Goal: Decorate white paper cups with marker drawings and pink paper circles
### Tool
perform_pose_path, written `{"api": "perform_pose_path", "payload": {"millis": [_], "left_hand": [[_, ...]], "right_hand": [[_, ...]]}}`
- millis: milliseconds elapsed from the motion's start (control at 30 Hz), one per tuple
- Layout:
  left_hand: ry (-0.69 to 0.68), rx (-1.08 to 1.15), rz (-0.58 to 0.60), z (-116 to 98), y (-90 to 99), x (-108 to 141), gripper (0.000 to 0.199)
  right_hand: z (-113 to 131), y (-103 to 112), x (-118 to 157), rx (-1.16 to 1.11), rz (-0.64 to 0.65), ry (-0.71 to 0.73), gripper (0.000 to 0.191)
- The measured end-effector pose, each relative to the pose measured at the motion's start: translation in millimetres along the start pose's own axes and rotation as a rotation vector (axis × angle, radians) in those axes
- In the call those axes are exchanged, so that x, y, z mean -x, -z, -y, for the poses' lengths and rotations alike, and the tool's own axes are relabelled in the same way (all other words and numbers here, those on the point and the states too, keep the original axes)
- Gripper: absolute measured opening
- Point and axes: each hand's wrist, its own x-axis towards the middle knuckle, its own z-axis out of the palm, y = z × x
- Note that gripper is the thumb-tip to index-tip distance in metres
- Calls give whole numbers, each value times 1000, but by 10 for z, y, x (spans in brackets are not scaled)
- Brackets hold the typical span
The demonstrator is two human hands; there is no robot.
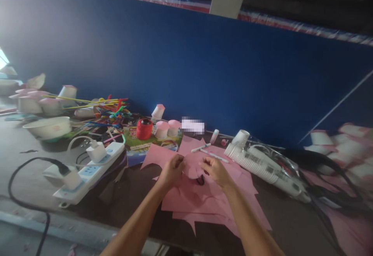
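Both hands are over a pile of pink paper sheets (pixel 210 205). Between them is a rounded pink paper piece (pixel 191 166). My left hand (pixel 174 169) has its fingers curled together and pinches the piece's left edge. My right hand (pixel 215 170) also has thumb and fingers pinched, at the right edge of the same piece. Just below the piece lies a small dark looped object (pixel 200 180), partly covered; its kind I cannot make out. Beyond the hands, two slim white sticks, perhaps pens (pixel 214 155), rest on the paper, near a small white-and-pink tube (pixel 215 136).
Stacked paper cups (pixel 256 164) in clear plastic lie on the right. A white power strip (pixel 93 172) with plugs and cables stands left, before a bowl (pixel 48 128) and colourful pipe cleaners (pixel 113 108). Red tape (pixel 144 129) sits behind. A blue panel (pixel 186 65) closes the back.
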Motion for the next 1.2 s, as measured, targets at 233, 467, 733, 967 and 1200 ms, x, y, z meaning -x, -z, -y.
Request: {"api": "perform_pose_path", "payload": {"millis": [233,467,733,967,1200], "left_hand": [[114,188,111,82,-33,-61,30],[135,226,115,153,-27,-101,30],[155,153,100,151,-38,-83,29],[62,-68,89,185,-25,-75,15],[53,-128,79,180,-24,-61,11]], "right_hand": [[-44,-61,-2,73,-210,76,18],[-61,-119,32,-47,-210,57,15],[-110,-197,47,-383,-100,-102,22],[-110,-229,56,-432,-53,-130,25],[-84,-215,61,-488,-21,-121,33]]}}
